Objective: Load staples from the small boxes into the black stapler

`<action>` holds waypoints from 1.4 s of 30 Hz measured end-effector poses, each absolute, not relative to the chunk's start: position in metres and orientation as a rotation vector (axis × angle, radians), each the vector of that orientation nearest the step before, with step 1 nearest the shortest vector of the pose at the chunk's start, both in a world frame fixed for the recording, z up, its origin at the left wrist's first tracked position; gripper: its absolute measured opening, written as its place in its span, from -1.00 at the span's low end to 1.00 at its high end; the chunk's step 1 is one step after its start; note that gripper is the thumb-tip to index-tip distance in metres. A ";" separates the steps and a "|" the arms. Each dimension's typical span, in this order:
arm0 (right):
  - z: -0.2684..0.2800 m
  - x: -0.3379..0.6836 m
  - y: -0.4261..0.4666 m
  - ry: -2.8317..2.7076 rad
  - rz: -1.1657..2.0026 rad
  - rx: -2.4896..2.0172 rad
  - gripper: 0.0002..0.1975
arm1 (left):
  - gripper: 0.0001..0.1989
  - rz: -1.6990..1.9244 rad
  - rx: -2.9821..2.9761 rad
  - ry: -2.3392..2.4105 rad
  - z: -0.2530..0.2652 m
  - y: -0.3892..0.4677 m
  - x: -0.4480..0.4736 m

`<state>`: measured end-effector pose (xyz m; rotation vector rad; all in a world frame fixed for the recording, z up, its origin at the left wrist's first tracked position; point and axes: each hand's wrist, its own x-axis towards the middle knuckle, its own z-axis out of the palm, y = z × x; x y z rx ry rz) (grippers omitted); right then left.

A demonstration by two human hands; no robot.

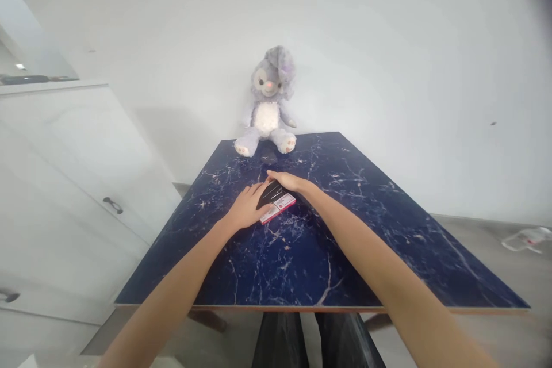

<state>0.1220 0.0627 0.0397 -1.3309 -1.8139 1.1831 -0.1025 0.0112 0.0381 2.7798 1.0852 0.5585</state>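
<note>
**Small flat box, both hands on it**

Pink-and-white box with a black thing on top lies mid-bench, in front of the plush bunny. Left hand lies flat against its near-left edge, right hand curls over the far end; neither grips. Looks light, stiff, slidey; I'd pinch the long edges

Plush toy at table far edge; box mid-table.

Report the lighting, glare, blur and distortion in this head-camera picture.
Head view: soft, even light with no hard glare; the plush rabbit casts a faint shadow on the wall; wide-angle distortion bends the marbled table edges, with a dark vignette top right; the hands and the small box look slightly soft.
</note>
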 end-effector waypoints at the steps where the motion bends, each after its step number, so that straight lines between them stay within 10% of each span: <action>1: 0.044 0.125 0.056 -1.837 1.198 -1.342 -0.35 | -0.32 0.561 2.793 1.034 0.038 0.009 -0.101; 8: 0.059 0.171 0.002 -1.987 1.081 -1.413 -0.29 | -0.41 0.559 2.922 0.767 0.037 -0.025 -0.066; 17: 0.039 0.229 -0.055 -1.813 0.283 -1.349 -0.69 | -0.62 0.753 2.954 0.759 0.051 0.003 -0.045; 42: 0.055 0.236 -0.056 -2.272 0.469 -1.515 -0.85 | -0.66 0.805 2.612 0.985 0.031 0.021 -0.062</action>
